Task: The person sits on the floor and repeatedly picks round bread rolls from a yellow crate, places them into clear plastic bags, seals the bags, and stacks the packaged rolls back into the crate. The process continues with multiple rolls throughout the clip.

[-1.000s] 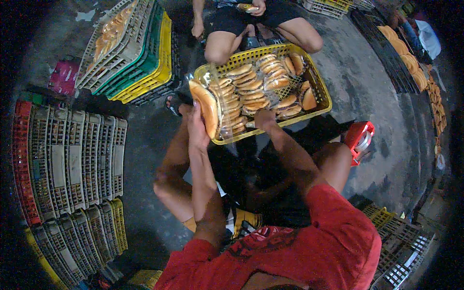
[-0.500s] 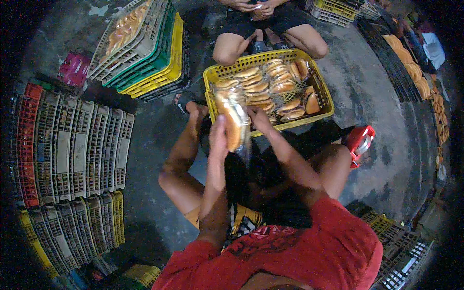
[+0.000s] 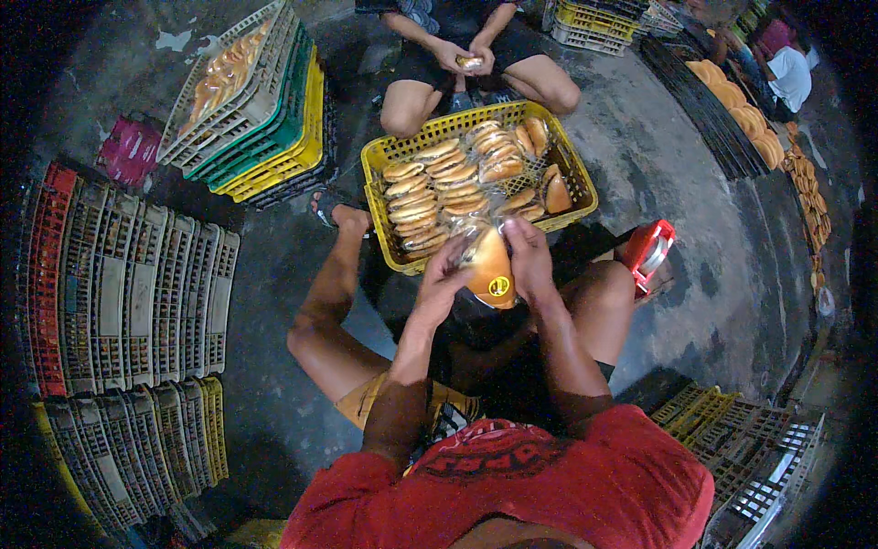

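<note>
A bagged bread bun (image 3: pixel 491 261) with a round yellow sticker is held up in front of me, over the near edge of a yellow crate (image 3: pixel 416 134). Along its left side my left hand (image 3: pixel 443 282) grips the clear wrapper. My right hand (image 3: pixel 530 261) closes on the opposite side, thumb at the top of the bag. Rows of bagged buns (image 3: pixel 413 209) fill the crate's left and middle. Looser ones lie at its right, where some of the mesh bottom shows.
Across the crate, another person's hands (image 3: pixel 466 59) hold a small wrapped item. A red tape dispenser (image 3: pixel 648 258) sits by my right knee. Stacked crates (image 3: pixel 265 137) stand at far left, more crates (image 3: pixel 137 284) at left. Unwrapped buns (image 3: pixel 732 105) lie at far right.
The bagged bun has moved right and turned so its sticker shows. My right hand has left the crate and now grips the bag too. The other person's hands have lowered.
</note>
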Demonstrator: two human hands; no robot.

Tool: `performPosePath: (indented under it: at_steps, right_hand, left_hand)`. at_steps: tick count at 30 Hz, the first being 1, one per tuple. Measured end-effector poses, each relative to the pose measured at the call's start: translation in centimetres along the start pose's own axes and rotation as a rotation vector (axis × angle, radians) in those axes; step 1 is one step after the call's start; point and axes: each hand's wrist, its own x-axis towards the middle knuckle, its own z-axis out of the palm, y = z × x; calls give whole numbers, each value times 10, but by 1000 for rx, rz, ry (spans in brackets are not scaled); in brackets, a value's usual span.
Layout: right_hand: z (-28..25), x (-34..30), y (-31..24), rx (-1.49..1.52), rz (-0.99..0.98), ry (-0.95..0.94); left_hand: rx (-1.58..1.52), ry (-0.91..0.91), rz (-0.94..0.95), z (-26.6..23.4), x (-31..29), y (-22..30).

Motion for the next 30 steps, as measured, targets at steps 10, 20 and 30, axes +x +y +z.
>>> performPosePath:
  at_steps: [10,20,30]
  right_hand:
    - [66,-34,-34,-628,-150,122]
    - [33,-47,-15,-734,134,-217]
    - [50,-54,-52,-255,-53,-31]
  left_hand:
    - [-60,459,66,21,-23,20]
    - [-120,225,134,12,-30,23]
    - [81,200,10,19,-26,18]
